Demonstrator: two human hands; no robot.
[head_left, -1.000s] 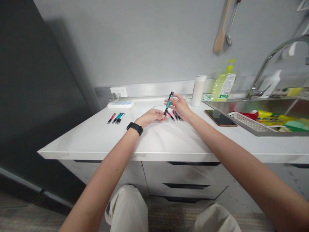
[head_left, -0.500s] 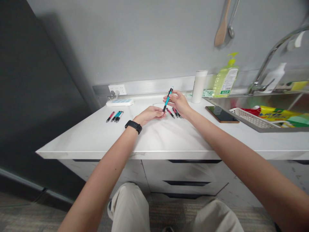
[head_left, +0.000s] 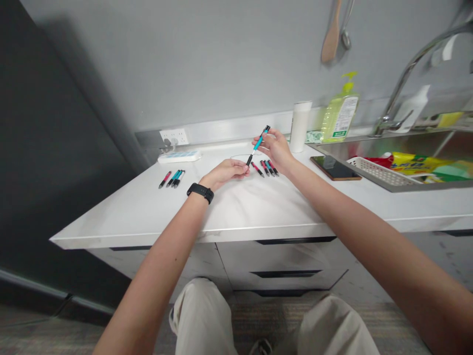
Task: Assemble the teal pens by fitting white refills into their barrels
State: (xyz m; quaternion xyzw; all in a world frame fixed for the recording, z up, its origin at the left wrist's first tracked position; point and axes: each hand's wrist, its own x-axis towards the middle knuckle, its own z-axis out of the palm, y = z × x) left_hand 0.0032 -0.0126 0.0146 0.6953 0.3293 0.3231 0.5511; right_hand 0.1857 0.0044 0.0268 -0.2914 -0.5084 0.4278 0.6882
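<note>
A ballpoint pen is partly pulled apart between my two hands above the white counter. My right hand (head_left: 278, 152) pinches its teal barrel (head_left: 261, 140) near the top. The black grip end (head_left: 249, 160) sits between the fingertips of my left hand (head_left: 228, 171), below and to the left. A pale thin refill (head_left: 253, 153) shows in the gap between the two parts. Beside the pen, several red and teal pens (head_left: 269, 168) lie in a row under my right hand. Farther left, another group of pens (head_left: 175, 178) in red, teal and white lies on the counter.
A power strip (head_left: 180, 156) lies near the wall socket (head_left: 174, 137). Right of my hands stand a white canister (head_left: 300, 127) and a yellow-green soap bottle (head_left: 340, 116). A phone (head_left: 334, 168) lies by the sink (head_left: 388, 185), which holds a white basket (head_left: 380, 171).
The teal barrel has come away from the black grip, exposing the refill between them. My right hand has moved slightly up from my left. The camera view has shifted a little.
</note>
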